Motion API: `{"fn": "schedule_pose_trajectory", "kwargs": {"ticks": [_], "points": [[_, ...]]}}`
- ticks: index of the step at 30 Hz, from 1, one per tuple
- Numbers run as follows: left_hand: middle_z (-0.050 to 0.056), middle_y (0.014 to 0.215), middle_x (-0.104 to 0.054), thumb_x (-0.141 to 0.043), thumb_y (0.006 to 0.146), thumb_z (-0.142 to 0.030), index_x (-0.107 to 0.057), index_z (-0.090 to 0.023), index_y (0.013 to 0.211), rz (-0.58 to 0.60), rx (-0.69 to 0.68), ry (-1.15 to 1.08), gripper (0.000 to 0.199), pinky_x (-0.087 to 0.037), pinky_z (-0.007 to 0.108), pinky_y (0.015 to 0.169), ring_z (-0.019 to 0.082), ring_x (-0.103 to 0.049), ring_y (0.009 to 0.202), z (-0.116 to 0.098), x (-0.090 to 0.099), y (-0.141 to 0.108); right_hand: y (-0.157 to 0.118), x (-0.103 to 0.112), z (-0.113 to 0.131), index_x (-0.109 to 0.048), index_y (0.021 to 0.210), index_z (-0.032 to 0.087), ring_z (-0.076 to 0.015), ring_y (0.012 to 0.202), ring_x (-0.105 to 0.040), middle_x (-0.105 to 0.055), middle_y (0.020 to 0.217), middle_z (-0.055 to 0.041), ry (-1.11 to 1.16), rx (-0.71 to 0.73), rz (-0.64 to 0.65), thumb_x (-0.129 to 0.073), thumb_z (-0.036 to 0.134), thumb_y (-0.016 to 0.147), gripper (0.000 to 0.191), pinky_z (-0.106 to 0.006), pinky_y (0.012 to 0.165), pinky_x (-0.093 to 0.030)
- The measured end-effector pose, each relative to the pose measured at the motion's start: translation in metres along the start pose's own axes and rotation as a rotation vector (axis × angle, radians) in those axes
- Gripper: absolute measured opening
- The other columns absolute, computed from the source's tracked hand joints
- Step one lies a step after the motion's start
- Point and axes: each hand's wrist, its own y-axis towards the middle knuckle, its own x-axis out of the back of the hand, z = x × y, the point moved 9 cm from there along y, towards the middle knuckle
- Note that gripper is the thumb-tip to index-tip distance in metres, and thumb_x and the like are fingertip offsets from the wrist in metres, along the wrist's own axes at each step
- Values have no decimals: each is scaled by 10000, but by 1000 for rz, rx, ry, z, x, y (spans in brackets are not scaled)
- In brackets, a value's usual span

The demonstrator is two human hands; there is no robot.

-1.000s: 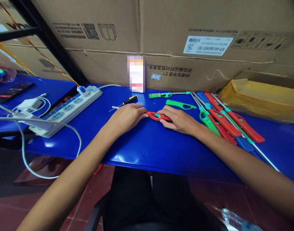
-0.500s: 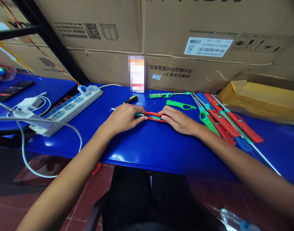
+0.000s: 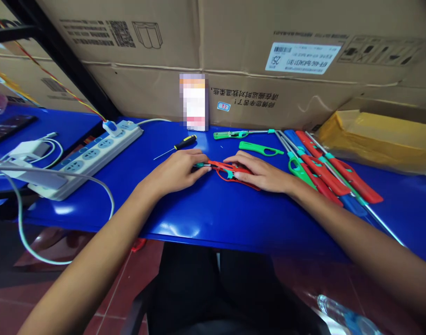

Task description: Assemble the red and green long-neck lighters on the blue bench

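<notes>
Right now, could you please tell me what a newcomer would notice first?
Probably the red lighter at centre, held by the left hand and right hand. Next, the pile of colourful lighters at right and the bright, blurred screen against the cardboard behind.

White power strip (image 3: 89, 156), printed cardboard (image 3: 234, 37) behind, yellow-taped carton (image 3: 376, 135), clear bottle (image 3: 343, 316) below

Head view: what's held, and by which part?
A red lighter, in both hands: the right hand grips its handle behind the teal trigger; the left hand holds its rod end, at a teal piece partly hidden.
</notes>
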Motion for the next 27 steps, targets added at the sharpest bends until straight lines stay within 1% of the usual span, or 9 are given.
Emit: {"fn": "schedule_pose_trajectory", "kwargs": {"ticks": [2, 4, 6, 9, 12, 16, 23, 25, 27], "points": [[90, 1018, -753, -514, 1165, -381, -775, -186, 1124, 2, 5, -23, 328, -572, 369, 875, 228, -724, 921, 1, -2, 0, 0, 1, -1, -638, 1532, 278, -337, 1288, -666, -678, 1360, -118, 13, -3, -10, -569, 509, 1130, 469, -534, 1171, -521], [98, 1134, -787, -527, 1167, -368, -762, -187, 1251, 0, 26, -66, 307, -583, 375, 944, 241, -752, 1038, 4, -4, 1, 0, 4, -3, -639, 1517, 278, -347, 1334, -654, -679, 1403, -124, 23, -10, -34, -583, 509, 1124, 459, -548, 1201, -501], [100, 1201, -793, -535, 1166, -350, -751, -196, 1338, 0, 26, -91, 317, -586, 383, 994, 248, -758, 1113, 6, -7, 2, 0, 11, -6, -652, 1480, 288, -356, 1328, -656, -689, 1399, -123, -1, -31, -82, -626, 504, 1100, 438, -560, 1189, -506], [105, 1185, -774, -521, 1167, -345, -789, -204, 1335, 13, -6, -80, 347, -591, 394, 1010, 244, -759, 1087, 6, -10, 4, -2, 22, -10, -685, 1394, 287, -350, 1236, -679, -699, 1331, -116, -76, -56, -122, -659, 477, 1070, 377, -547, 1123, -538], [107, 1186, -773, -530, 1163, -361, -811, -213, 1354, 20, -8, -76, 370, -601, 395, 1013, 236, -764, 1064, 8, -11, 3, -4, 27, -13, -703, 1336, 271, -329, 1156, -695, -686, 1299, -115, -181, -88, -111, -660, 459, 1055, 341, -503, 1067, -555], [112, 1184, -772, -539, 1157, -370, -816, -229, 1403, 20, 0, -42, 395, -617, 407, 983, 236, -761, 1025, 9, -12, 1, -6, 30, -18, -709, 1302, 261, -337, 1151, -703, -713, 1245, -120, -310, -123, -120, -668, 453, 1041, 327, -484, 1031, -559], [120, 1211, -768, -539, 1152, -343, -815, -208, 1382, 16, -2, -25, 384, -625, 434, 992, 254, -762, 1066, 6, -15, 2, -5, 34, -17, -708, 1293, 235, -325, 1103, -715, -754, 1182, -125, -302, -74, -98, -607, 428, 1084, 302, -491, 996, -554], [120, 1216, -786, -557, 1145, -335, -791, -203, 1403, 4, 6, -28, 372, -625, 439, 1007, 264, -768, 1099, 6, -16, 3, -6, 35, -17, -727, 1278, 248, -328, 1115, -708, -749, 1181, -120, -302, -63, -100, -610, 411, 1080, 282, -493, 1006, -549], [117, 1241, -801, -598, 1127, -327, -772, -201, 1385, -14, 28, -40, 335, -622, 440, 1018, 269, -773, 1130, 8, -15, 3, -6, 37, -15, -746, 1267, 263, -337, 1147, -695, -737, 1200, -120, -301, -47, -110, -617, 401, 1079, 266, -503, 1031, -540]]}}
